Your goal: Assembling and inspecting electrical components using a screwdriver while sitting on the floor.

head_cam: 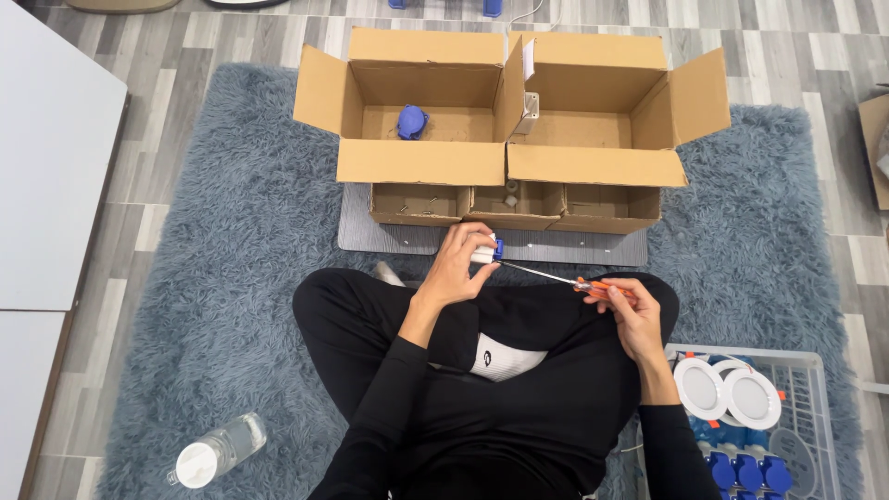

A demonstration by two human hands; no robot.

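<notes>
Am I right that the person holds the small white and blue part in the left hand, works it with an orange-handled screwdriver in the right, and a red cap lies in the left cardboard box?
Not quite. The head view shows the cap in the left cardboard box is blue, not red. The left hand does hold the small white and blue part, and the right hand the orange-handled screwdriver.

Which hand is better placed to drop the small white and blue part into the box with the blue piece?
Probably the left hand: it already holds the small part, while the right hand grips the screwdriver.
</notes>
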